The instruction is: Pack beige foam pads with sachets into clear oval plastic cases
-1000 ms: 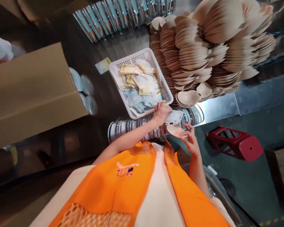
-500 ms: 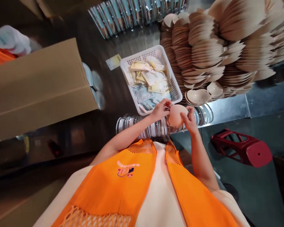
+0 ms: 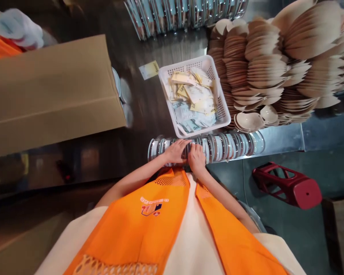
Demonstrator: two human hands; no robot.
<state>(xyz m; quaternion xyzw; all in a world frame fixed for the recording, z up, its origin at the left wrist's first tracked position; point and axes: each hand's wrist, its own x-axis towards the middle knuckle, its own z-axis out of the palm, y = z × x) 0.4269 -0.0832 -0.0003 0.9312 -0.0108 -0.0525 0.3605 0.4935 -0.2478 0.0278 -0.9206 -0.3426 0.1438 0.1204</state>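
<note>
Along the near table edge stands a row of clear plastic cases point(image 3: 227, 147) with pale strips on them, packed side by side. My left hand point(image 3: 176, 151) reaches over the left half of this row, its fingers bent around a case. Close beside it, my right hand point(image 3: 197, 157) has its fingers curled down onto the same part of the row. Exactly what lies between my fingers is partly hidden. No loose beige cup shows in either hand. Beyond the row, a white plastic basket point(image 3: 167, 101) holds many yellow and blue printed tags point(image 3: 199, 93).
Nested stacks of beige moulded bra cups point(image 3: 263, 68) fill the table's right side. More clear cases point(image 3: 172, 17) line the back. A cardboard box point(image 3: 54, 91) is at left; one loose tag point(image 3: 149, 70) lies near the basket. A red stool point(image 3: 288, 185) is on the floor at right.
Both hands have moved down and left, from holding a beige cup near the basket's front to the row of cases. The cup is out of sight. My view has shifted slightly.
</note>
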